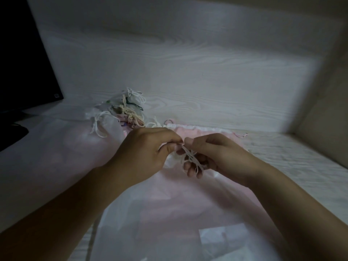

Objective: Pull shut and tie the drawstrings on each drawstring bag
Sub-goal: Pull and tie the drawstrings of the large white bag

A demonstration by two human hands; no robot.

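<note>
Dark screen far left; tied bags piled on table; left hand pinching white string at middle; right hand pinching same string, fingers curled; pink bag lying flat just behind hands

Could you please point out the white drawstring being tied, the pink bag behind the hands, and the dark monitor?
white drawstring (190,157), head view, strand between the hands.
pink bag (205,133), head view, upper cloth.
dark monitor (22,59), head view, screen.

Both forearms are showing bare to the frame's edge; the left hand and right hand are wearing nothing.
</note>
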